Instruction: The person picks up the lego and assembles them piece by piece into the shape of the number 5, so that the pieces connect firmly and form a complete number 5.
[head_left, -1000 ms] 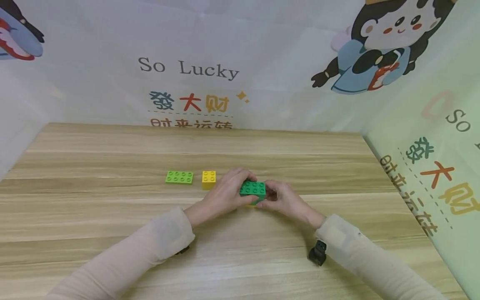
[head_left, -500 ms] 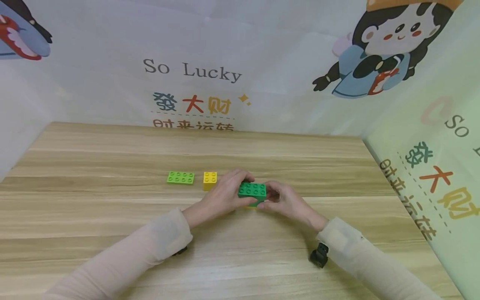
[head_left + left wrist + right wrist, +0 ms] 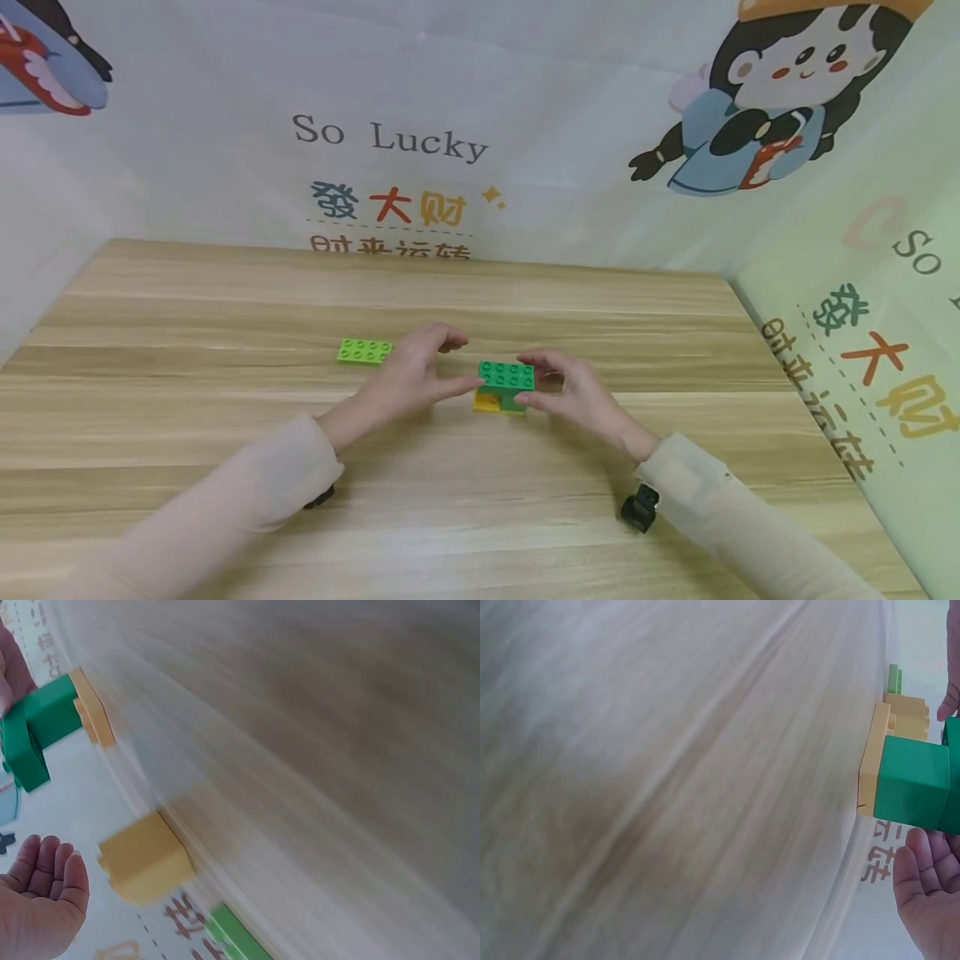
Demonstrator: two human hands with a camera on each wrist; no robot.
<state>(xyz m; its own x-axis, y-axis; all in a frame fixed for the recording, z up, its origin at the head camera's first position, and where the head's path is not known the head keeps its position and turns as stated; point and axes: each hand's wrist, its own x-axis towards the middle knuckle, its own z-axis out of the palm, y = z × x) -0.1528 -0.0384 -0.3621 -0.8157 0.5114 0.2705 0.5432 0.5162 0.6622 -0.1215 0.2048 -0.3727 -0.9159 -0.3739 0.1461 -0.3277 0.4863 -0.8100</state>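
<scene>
A small stack of toy building bricks stands on the table, with a green eight-stud brick on top. Beneath it are a lower green brick and a yellow plate. My right hand holds the stack's right end between thumb and fingers. On the left, my left hand has its fingers spread apart from the stack, its thumb tip overlapping the top brick's left corner. A separate yellow brick is hidden behind that hand in the head view.
A light green eight-stud brick lies farther left, partly covered by my left hand. The wooden table meets a printed backdrop at the back and another on the right.
My left hand has let go of the stack and moved left, its fingers spreading in front of the separate yellow brick. The right hand stays at the stack.
</scene>
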